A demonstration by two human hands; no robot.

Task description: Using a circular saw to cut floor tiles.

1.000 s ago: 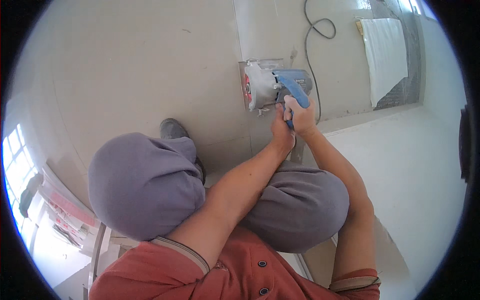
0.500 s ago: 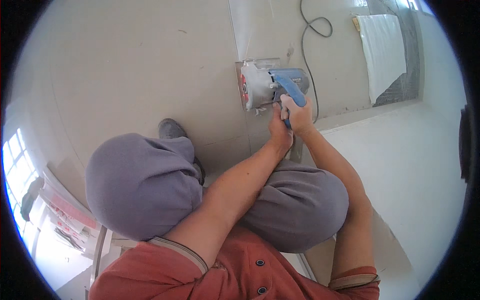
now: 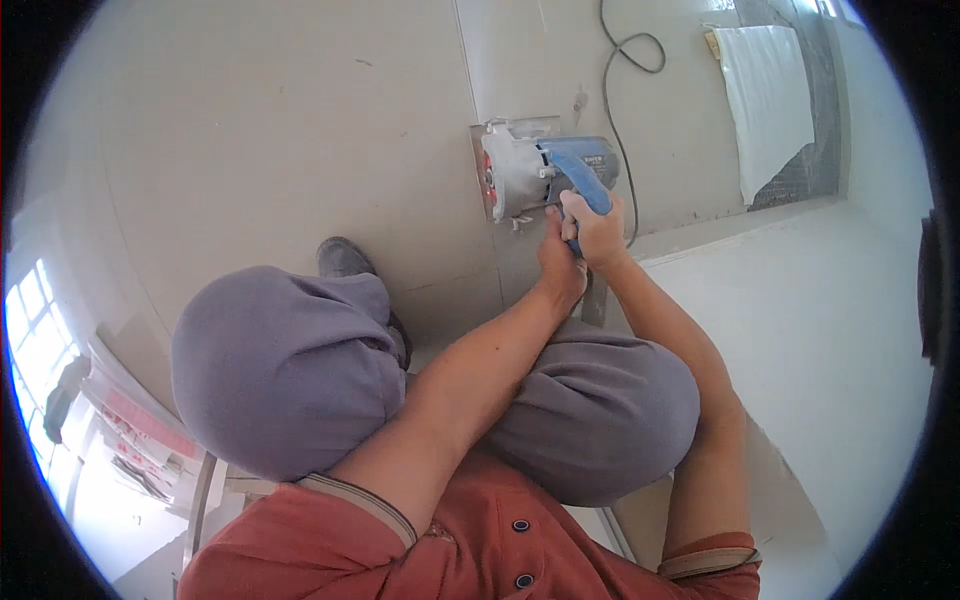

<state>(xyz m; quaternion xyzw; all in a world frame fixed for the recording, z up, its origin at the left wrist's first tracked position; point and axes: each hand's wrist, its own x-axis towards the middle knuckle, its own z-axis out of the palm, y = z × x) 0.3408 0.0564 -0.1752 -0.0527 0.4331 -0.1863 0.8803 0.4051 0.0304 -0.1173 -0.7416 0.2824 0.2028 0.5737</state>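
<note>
A dusty circular saw (image 3: 520, 168) with a grey metal housing, a blue motor body and a bit of red at its left end rests on the tiled floor. Its flat metal base plate (image 3: 545, 126) lies across a seam between tiles. My right hand (image 3: 601, 232) is wrapped round the blue handle (image 3: 578, 172). Just left of it, my left hand (image 3: 558, 255) is closed at the handle's lower end, thumb pointing toward the housing. My fingers' undersides are hidden. Any blade is hidden beneath the housing.
A dark power cord (image 3: 607, 100) runs along the floor right of the saw and loops farther off. A white sheet (image 3: 768, 105) lies at the far right, beside a pale wall (image 3: 780, 300). My grey shoe (image 3: 343, 257) is on the floor at left, below my bent knees.
</note>
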